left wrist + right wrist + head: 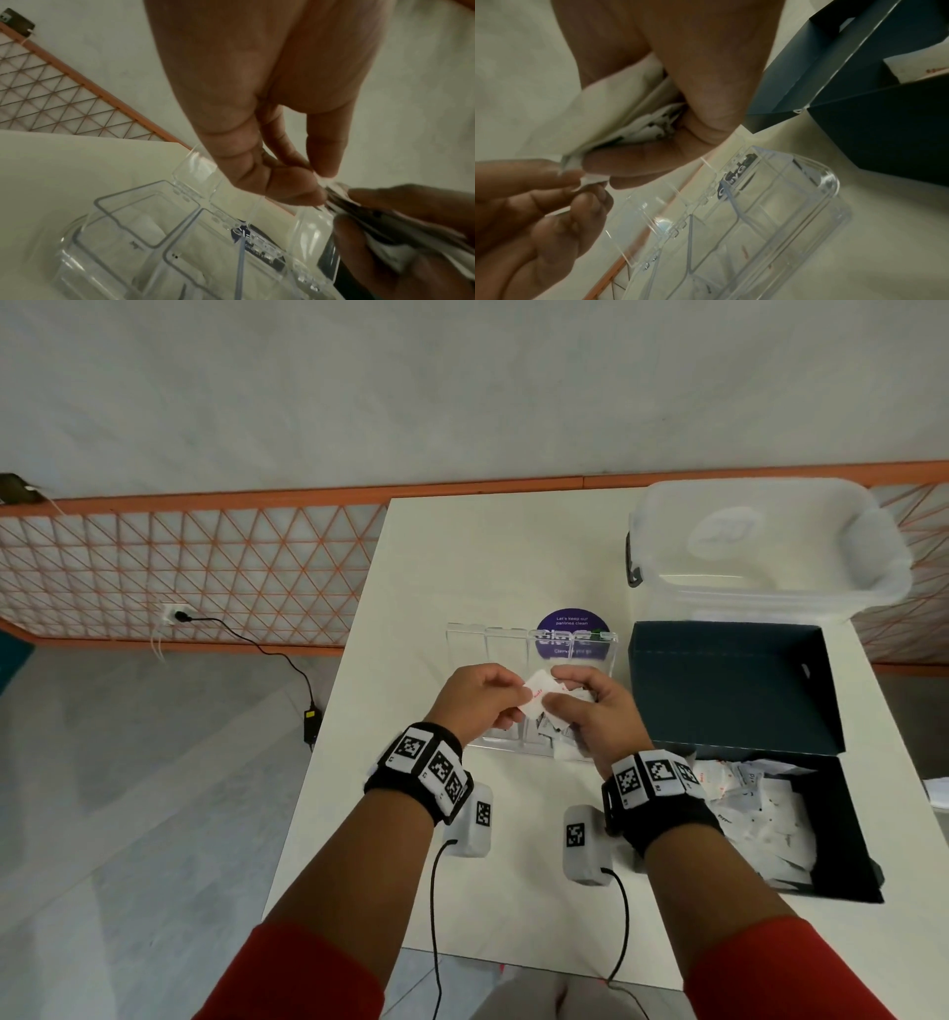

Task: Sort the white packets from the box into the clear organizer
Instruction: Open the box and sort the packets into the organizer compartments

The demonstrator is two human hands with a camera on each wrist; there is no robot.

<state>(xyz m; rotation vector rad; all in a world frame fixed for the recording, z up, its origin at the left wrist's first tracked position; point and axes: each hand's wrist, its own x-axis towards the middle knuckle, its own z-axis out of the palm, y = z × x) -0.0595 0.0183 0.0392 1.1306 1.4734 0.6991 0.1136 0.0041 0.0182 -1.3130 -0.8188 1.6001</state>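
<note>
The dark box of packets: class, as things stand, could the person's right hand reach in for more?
Probably not straight away. The dark box lies open beside the right hand, nothing blocking it, but that hand grips a bunch of white packets, and the left hand pinches one of them.

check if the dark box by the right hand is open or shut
Open. The dark box has its lid folded back and standing up behind it, and loose white packets show inside.

White table with clear organizer, dark box, lidded plastic tub, purple sticker.
</note>
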